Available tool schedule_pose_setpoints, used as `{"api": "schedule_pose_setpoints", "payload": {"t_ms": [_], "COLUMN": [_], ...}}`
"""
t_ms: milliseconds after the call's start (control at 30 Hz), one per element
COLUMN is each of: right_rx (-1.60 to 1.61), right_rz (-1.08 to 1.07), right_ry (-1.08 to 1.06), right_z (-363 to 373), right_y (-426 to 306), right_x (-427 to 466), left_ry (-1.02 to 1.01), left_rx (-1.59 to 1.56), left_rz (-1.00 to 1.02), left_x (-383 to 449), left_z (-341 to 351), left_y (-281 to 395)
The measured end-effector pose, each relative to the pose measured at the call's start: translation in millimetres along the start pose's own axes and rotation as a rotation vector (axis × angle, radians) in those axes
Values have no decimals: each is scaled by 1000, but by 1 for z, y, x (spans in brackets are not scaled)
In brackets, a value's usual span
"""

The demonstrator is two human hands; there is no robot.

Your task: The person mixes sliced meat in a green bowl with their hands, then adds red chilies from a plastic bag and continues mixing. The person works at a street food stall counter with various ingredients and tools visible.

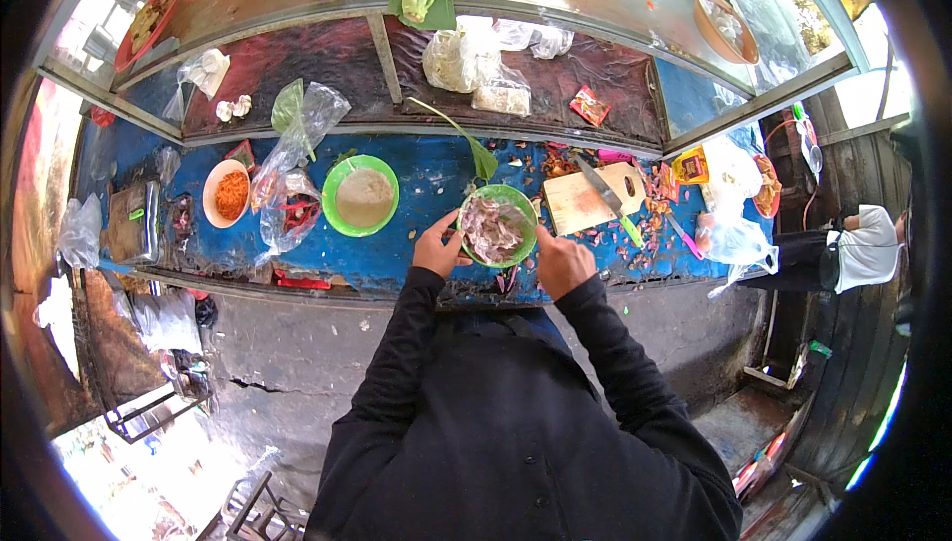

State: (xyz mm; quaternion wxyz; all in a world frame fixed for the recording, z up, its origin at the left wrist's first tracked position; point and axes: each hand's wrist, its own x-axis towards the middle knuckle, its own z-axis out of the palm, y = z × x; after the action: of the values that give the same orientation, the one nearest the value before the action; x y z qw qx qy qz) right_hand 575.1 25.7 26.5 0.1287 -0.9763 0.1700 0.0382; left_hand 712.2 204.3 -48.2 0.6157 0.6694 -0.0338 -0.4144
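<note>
A small green bowl (529,245) sits before me near the front edge of the blue table, filled with pale, purplish sliced pieces (492,230), perhaps shallots or meat. My left hand (440,247) grips its left rim, the thumb toward the near side. Curled at the right rim is my right hand (563,262); whether its fingers hold a utensil is hidden. Left of this bowl stands a larger green bowl (328,208) with a beige mixture (364,197). To the right, a kitchen knife (601,185) with a green handle lies across a wooden cutting board (569,202).
Peels (654,232) litter the table around a pink-handled knife (685,237). An orange bowl of shredded carrot (231,195) and a plastic bag with red chillies (294,214) stand left. A glass-case frame (424,130) borders the back. At far right is another person (866,249).
</note>
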Motion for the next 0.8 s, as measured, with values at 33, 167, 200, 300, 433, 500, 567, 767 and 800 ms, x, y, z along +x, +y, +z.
{"api": "schedule_pose_setpoints", "payload": {"t_ms": [33,167,200,300,433,500,567,767,800], "right_rx": [-18,-71,71,201,435,515,672,1458,1503], "right_rz": [1,55,84,31,57,68,202,656,710], "right_ry": [-5,-210,-172,-188,-123,-179,-302,-555,-558], "right_z": [-4,1,4,17,38,45,52,52,50], "right_y": [7,21,24,33,45,53,57,68,69], "right_x": [2,10,5,0,6,12,18,8,4], "left_ry": [3,15,24,19,7,0,-18,-46,-46], "left_rx": [23,24,-8,-1,24,9,36,17,8], "left_rz": [18,31,21,33,66,38,31,24,-17], "left_x": [0,1,1,2,4,5,6,4,4], "left_z": [0,2,2,3,2,1,-1,-5,-5], "left_y": [0,-4,-5,-7,-6,-4,-1,8,10]}}
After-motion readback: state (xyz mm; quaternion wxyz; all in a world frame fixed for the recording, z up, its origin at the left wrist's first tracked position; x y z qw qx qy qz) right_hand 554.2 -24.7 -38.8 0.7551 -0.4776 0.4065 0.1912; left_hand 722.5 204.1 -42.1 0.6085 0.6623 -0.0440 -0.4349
